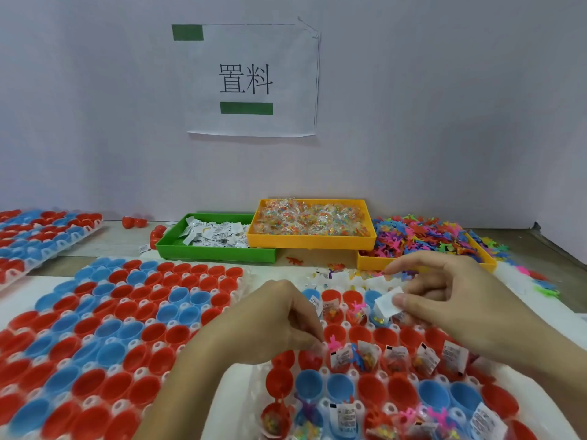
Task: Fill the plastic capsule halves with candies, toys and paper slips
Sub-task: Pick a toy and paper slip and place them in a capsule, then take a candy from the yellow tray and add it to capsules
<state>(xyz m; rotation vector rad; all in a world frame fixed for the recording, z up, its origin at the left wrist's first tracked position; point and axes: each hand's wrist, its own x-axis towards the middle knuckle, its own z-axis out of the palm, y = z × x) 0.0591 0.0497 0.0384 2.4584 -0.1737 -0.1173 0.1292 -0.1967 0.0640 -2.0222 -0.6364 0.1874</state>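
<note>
While both hands work over the tray of red and blue capsule halves [381,389], the wall sign [251,79] hangs well beyond them. Behind the right hand sit three bins: green with paper slips [216,233], yellow with candy packets [311,222], another heaped with coloured toys [425,239]. Right hand [457,300] pinches a white paper slip [388,303] between thumb and forefinger, just above a blue half. Left hand [273,325], fingertips pressed together, touches a pink toy [334,342] at a red half.
</note>
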